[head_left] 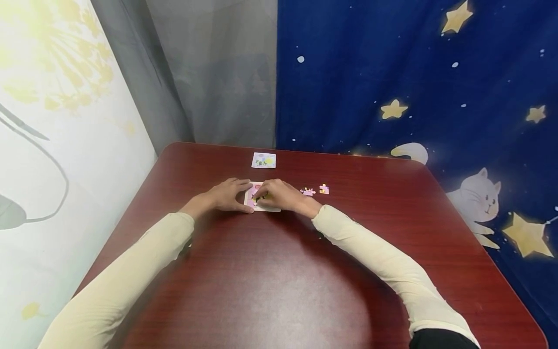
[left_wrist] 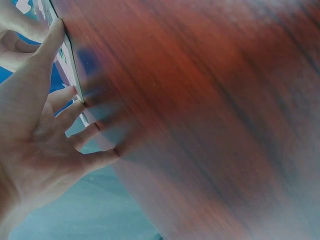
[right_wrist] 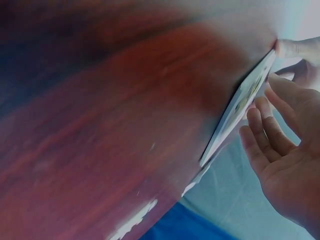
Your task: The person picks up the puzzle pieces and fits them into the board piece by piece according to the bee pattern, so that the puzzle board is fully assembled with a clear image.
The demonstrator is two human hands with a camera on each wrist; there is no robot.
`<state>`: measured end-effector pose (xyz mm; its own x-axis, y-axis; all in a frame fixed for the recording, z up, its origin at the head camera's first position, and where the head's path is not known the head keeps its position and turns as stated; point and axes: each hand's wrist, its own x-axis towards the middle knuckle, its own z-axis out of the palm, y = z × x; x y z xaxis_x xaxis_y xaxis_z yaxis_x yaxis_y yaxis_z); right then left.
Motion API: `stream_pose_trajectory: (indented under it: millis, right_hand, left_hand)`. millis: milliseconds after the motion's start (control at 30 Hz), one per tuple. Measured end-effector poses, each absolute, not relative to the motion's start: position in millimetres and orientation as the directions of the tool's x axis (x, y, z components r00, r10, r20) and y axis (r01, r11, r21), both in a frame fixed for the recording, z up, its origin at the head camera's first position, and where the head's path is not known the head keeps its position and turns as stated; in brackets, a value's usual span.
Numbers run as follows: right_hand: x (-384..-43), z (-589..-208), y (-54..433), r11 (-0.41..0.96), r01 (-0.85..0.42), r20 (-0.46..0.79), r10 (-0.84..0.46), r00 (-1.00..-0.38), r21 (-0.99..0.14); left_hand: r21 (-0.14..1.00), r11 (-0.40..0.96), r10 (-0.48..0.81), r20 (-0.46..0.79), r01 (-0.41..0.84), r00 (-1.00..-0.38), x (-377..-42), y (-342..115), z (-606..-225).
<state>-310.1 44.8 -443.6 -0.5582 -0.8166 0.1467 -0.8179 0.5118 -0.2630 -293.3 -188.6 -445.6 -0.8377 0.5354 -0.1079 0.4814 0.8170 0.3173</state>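
A small jigsaw board (head_left: 250, 198) with a pale rim and a pink picture lies flat on the table. My left hand (head_left: 226, 195) spans its left side: the thumb touches the near corner, the fingers the far edge. In the left wrist view those fingers (left_wrist: 66, 116) are spread and nearly straight. Over the board's right part, my right hand (head_left: 281, 194) bends its fingers down onto the picture. The right wrist view shows the right fingertips (right_wrist: 261, 102) at the board (right_wrist: 235, 117), with no piece visible between them. Part of the picture is hidden under this hand.
Right of the board lie loose puzzle pieces (head_left: 307, 192), with another piece (head_left: 324, 188) beside them. A picture card (head_left: 263, 160) rests near the far edge of the dark red table (head_left: 261, 271). Grey and star-patterned blue curtains (head_left: 348, 72) hang behind.
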Motion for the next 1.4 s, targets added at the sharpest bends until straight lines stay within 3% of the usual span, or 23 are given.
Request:
stream_pose_trajectory:
  millis: [633,1400]
  right_hand:
    - [-326.7,-435.1,113.1,0.607,-0.726,0.174,-0.716,-0.676,-0.323]
    - [-338.2,-430.5,181.9,0.697,-0.637,0.134,-0.634,-0.762,-0.329]
  left_hand:
    - [0.322,0.823,0.521,-0.104,0.467,-0.847,-291.0,-190.2,-444.7]
    - [0.334,0.827,0.515,-0.129,0.451,-0.848,-290.4,-188.0,-441.9]
